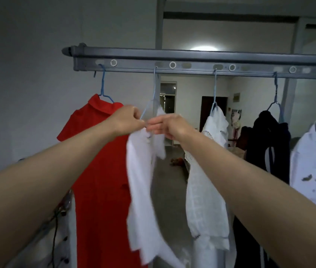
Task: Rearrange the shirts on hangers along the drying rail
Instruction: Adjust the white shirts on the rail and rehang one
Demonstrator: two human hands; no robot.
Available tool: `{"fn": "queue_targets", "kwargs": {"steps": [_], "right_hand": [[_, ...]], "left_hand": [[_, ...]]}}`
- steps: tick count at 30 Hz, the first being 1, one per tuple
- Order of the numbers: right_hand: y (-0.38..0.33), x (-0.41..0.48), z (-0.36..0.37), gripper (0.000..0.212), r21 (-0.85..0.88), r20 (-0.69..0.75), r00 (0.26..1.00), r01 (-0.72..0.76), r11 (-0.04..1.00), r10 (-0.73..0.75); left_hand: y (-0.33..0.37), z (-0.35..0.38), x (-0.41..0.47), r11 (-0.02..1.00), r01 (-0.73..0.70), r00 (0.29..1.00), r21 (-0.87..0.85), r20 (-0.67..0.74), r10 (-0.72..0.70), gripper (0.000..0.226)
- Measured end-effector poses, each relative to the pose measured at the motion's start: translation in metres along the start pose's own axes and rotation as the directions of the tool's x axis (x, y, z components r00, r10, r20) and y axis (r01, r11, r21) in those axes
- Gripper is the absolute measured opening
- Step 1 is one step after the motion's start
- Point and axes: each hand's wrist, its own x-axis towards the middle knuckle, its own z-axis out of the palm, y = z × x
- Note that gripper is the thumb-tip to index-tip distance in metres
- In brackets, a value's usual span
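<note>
A grey drying rail [201, 63] runs across the top with several blue hangers hooked into it. A red shirt [101, 171] hangs at the left. Beside it a plain white shirt [143, 186] hangs blurred from a blue hanger [154, 88]. My left hand [127, 120] grips that hanger's left shoulder together with the shirt's top. My right hand [169, 125] pinches the white fabric at the collar, right beside the left hand. Further right hang a white textured shirt [207, 190], a dark garment [267, 147] and a pale blue-white shirt [311, 167].
A grey wall stands behind the rack at the left. Beyond the rail, a room with a concrete floor [170, 190], a small reddish thing [177, 162] lying on it, and a dark door [209, 105]. A black cable [54, 238] hangs at lower left.
</note>
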Motion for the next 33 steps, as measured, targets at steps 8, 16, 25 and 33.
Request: {"fn": "queue_targets", "kwargs": {"steps": [8,16,25,33], "right_hand": [[0.027,0.089,0.038,0.059,-0.544,-0.396,0.907,-0.106,0.832,-0.144],[0.016,0.127,0.038,0.052,-0.389,-0.584,0.788,-0.056,0.920,-0.198],[0.005,0.159,0.007,0.037,-0.624,-0.249,0.954,-0.026,0.781,-0.168],[0.024,0.172,-0.016,0.042,-0.580,-0.099,0.954,0.177,0.795,-0.284]], "left_hand": [[-0.040,-0.055,-0.009,0.967,0.186,0.978,0.175,-0.126,-0.165,0.020],[-0.049,-0.063,-0.004,0.991,0.084,0.978,0.105,-0.198,-0.062,0.012],[-0.043,-0.076,-0.011,0.979,-0.022,0.999,0.204,0.047,0.013,0.011],[-0.037,-0.061,0.008,0.827,-0.087,0.994,0.555,-0.011,0.112,0.009]]}}
